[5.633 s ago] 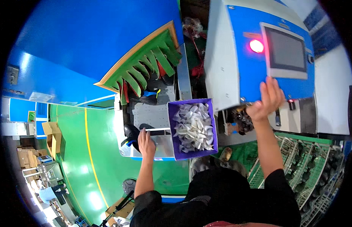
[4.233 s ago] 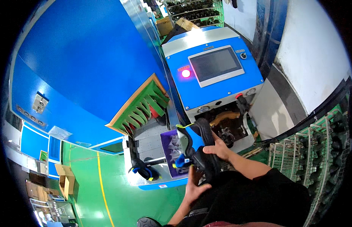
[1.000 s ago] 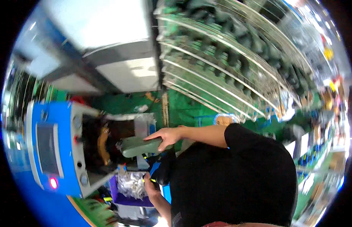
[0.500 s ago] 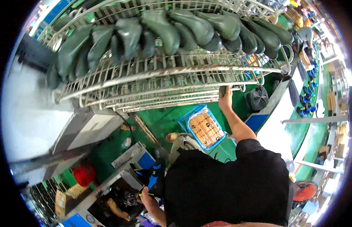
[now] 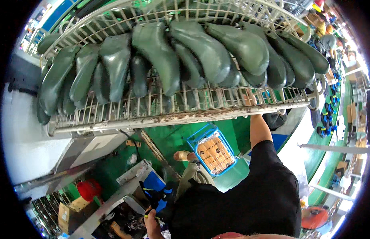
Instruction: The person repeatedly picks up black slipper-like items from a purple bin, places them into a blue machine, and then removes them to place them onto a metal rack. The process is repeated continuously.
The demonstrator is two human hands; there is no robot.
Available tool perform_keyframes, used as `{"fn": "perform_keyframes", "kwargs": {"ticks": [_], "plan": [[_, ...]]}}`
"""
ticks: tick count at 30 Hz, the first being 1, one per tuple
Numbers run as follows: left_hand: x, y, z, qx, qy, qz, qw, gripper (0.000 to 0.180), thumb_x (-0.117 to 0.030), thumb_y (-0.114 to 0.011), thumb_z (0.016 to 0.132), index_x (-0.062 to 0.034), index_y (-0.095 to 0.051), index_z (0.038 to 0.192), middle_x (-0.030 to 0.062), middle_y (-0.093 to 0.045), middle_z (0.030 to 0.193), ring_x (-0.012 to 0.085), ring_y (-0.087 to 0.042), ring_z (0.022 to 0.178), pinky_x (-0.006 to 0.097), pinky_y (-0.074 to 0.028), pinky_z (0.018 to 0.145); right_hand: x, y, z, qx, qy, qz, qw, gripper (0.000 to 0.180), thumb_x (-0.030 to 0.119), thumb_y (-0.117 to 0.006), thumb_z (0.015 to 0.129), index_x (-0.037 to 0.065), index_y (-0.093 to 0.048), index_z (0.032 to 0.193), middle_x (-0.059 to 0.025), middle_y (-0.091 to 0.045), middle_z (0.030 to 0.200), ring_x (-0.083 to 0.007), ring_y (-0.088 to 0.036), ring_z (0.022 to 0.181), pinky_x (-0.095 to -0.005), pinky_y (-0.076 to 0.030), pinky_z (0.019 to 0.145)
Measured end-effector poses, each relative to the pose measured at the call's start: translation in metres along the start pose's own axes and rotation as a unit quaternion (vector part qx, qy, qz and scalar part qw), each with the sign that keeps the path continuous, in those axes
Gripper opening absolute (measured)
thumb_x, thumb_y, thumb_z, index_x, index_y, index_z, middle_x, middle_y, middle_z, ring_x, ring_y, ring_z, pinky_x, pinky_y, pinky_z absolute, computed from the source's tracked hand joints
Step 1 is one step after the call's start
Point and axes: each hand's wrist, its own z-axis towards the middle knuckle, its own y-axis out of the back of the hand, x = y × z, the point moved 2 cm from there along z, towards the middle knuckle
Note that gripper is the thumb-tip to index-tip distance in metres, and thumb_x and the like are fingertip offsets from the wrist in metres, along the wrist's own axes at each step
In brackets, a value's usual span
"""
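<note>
Dark green shoe lasts lie in a row across the top shelf of a wire rack, toes toward me. My right arm reaches forward under the rack's front rail. Only part of my right hand shows between the wires, so its fingers and anything in them are hidden. Low on the left, my left hand is closed on a black shoe upper with blue patches, held beside my body.
A blue-framed stool with a cardboard-padded seat stands on the green floor. At left are a grey machine and a red bucket-like object. On the right, black-and-blue shoes line a conveyor, with a red round object below.
The rack and lasts now appear nearer and lower in view. My right hand has moved from in front of the lower rails to behind the wires. My left hand keeps the shoe upper.
</note>
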Motion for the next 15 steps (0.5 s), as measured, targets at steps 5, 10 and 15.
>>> {"fn": "perform_keyframes", "kwargs": {"ticks": [5, 10, 15], "plan": [[-0.050, -0.028, -0.044, 0.002, 0.100, 0.033, 0.994, 0.035, -0.025, -0.071, 0.090, -0.0026, -0.066, 0.116, 0.0018, -0.063, 0.094, 0.0138, -0.058, 0.085, 0.031, -0.045, 0.075, 0.067, -0.031, -0.063, -0.093, 0.027, -0.010, 0.995, 0.049, 0.028, -0.055, 0.101, 0.015, -0.053, 0.148, -0.0241, -0.033, 0.160, -0.0443, -0.040, 0.141, -0.0557, -0.037, 0.115], [0.025, 0.033, -0.059, -0.013, 0.086, 0.015, 0.996, 0.056, -0.049, -0.074, 0.089, -0.0024, -0.067, 0.119, 0.0043, -0.065, 0.105, 0.0158, -0.058, 0.095, 0.031, -0.047, 0.084, 0.129, -0.096, -0.248, -0.004, 0.249, 0.053, 0.967, 0.049, 0.029, -0.053, 0.102, 0.017, -0.052, 0.150, -0.0244, -0.027, 0.164, -0.0441, -0.038, 0.144, -0.0566, -0.035, 0.117], [0.163, 0.116, -0.151, -0.123, 0.039, -0.263, 0.956, 0.072, -0.035, -0.083, 0.081, 0.0027, -0.056, 0.137, 0.0084, -0.067, 0.117, 0.0192, -0.061, 0.104, 0.034, -0.050, 0.091, 0.141, -0.153, -0.418, 0.560, 0.622, 0.006, 0.547, 0.056, 0.020, -0.071, 0.092, -0.001, -0.055, 0.141, -0.0237, -0.059, 0.138, -0.0336, -0.063, 0.119, -0.0415, -0.051, 0.102]]}}
